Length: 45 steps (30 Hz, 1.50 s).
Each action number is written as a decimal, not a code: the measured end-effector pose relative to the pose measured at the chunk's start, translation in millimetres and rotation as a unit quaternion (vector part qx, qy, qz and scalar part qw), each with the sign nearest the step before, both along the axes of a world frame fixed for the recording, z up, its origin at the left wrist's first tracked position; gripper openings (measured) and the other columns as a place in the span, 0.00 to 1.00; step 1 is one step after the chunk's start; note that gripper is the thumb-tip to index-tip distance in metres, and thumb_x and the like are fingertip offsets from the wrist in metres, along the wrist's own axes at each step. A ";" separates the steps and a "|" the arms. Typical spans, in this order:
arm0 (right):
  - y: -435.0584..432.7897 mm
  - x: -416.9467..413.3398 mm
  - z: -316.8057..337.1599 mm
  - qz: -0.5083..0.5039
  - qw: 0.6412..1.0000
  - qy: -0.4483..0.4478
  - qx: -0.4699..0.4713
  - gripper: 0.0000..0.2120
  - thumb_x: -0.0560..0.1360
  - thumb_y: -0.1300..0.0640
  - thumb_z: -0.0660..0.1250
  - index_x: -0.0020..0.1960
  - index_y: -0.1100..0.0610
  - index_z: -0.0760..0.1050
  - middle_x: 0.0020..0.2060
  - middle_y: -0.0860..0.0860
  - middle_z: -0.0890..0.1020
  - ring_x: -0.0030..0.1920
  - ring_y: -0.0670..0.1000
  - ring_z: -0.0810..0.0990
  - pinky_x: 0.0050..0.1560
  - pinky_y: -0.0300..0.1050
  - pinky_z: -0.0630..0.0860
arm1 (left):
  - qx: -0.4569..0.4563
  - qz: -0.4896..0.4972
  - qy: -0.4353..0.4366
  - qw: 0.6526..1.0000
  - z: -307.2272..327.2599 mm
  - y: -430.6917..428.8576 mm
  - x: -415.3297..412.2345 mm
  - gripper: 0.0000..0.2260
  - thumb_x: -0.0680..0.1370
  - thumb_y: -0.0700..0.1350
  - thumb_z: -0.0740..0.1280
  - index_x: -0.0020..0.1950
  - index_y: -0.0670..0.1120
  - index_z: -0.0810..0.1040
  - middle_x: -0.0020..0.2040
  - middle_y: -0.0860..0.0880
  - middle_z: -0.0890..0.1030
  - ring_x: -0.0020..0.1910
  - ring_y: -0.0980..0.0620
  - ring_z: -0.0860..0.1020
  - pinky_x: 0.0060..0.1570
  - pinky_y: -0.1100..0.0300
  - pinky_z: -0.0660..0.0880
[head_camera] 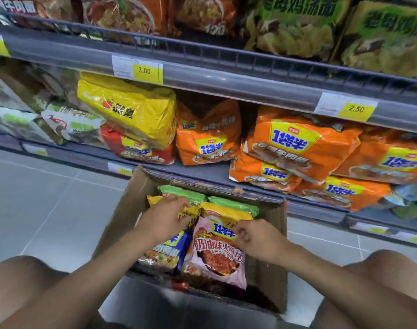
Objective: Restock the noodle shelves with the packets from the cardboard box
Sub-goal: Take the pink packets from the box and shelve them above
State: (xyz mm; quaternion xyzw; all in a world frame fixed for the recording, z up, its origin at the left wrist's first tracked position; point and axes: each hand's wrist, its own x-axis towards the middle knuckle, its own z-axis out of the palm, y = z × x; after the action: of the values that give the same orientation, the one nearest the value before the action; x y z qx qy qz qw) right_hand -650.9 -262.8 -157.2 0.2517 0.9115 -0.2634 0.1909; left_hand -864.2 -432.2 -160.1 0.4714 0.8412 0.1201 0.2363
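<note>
An open cardboard box [271,264] stands on the floor in front of the shelves, holding several noodle packets. My left hand [165,216] reaches into it, fingers curled over a yellow packet [189,213] at the box's middle. My right hand [255,236] pinches the top edge of a pink packet [217,257] that stands upright in the box. Behind them lie a second yellow packet [226,213] and two green packets [183,193]. A blue and yellow packet [164,252] sits under my left wrist.
The lower shelf [202,172] holds orange multipacks [302,143], a big yellow pack [129,110] on a red one, and green-white packs at the left. The upper shelf carries price tags 3.00 and 2.50. My knees flank the box. Grey tiled floor [36,200] lies to the left.
</note>
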 end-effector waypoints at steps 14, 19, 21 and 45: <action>-26.1 9.0 -74.0 -0.448 0.801 -0.164 -0.362 0.34 0.69 0.45 0.76 0.71 0.53 0.67 0.63 0.53 0.79 0.60 0.57 0.78 0.64 0.53 0.75 | -0.169 0.226 -0.439 0.853 -71.1 1.7 47.9 0.07 0.80 0.48 0.66 0.56 0.49 0.75 0.45 0.50 0.80 0.40 0.53 0.76 0.44 0.58 0.76; -37.2 8.6 -76.2 -0.483 0.767 -0.134 -0.401 0.14 0.77 0.54 0.71 0.60 0.55 0.73 0.46 0.50 0.83 0.45 0.50 0.81 0.44 0.45 0.77 | -0.185 0.259 -0.431 0.844 -77.9 -0.7 48.7 0.09 0.78 0.52 0.67 0.55 0.48 0.75 0.50 0.48 0.81 0.51 0.49 0.79 0.57 0.51 0.78; -39.7 9.6 -77.3 -0.491 0.757 -0.121 -0.413 0.14 0.77 0.55 0.71 0.60 0.56 0.73 0.45 0.51 0.83 0.43 0.50 0.82 0.40 0.44 0.77 | -0.199 0.258 -0.444 0.834 -79.7 -1.1 50.7 0.11 0.79 0.53 0.66 0.54 0.47 0.75 0.45 0.49 0.77 0.47 0.51 0.76 0.58 0.51 0.77; -18.2 25.1 -63.5 -0.485 0.674 -0.114 -0.546 0.20 0.66 0.50 0.70 0.54 0.60 0.77 0.37 0.58 0.84 0.31 0.56 0.83 0.29 0.41 0.76 | -0.150 0.288 -0.619 0.715 -54.1 6.8 43.4 0.10 0.76 0.39 0.70 0.56 0.45 0.77 0.48 0.47 0.81 0.43 0.51 0.79 0.44 0.56 0.81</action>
State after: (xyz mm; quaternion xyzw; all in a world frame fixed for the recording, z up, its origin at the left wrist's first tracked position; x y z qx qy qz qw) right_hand -625.9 -281.1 -220.6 0.5375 0.3268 -0.7386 0.2424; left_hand -820.8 -425.4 -214.2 -0.0148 0.6087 0.3198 0.7259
